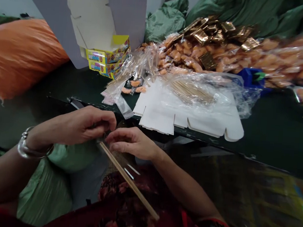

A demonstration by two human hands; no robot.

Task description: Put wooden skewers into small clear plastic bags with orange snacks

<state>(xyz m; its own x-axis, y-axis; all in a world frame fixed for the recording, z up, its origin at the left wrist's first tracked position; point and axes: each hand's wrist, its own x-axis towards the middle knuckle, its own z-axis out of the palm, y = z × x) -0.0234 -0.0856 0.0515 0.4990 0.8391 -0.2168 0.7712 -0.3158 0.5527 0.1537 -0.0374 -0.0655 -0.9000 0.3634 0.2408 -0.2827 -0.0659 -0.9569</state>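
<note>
"What have the hands got?"

"The left hand (87, 124) curls its fingers (106, 119) closed over the upper end of a bundle of thin wooden skewers (128, 179), which slants down across a red patterned cloth (123, 215)."

"And the right hand (131, 143)?"

"Its fingers (118, 140) sit loosely apart, just beside the skewers' upper end."

"Further off?"

"White card box blanks (182, 119) lie on the dark green bench (273, 118), with yellow printed boxes (106, 56) behind them."

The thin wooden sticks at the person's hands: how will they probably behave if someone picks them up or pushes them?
The thin wooden sticks are probably stiff, because they run straight with no sag. Being so slender, they are likely light. Loose on the dark table, they might roll or slide apart.
</note>
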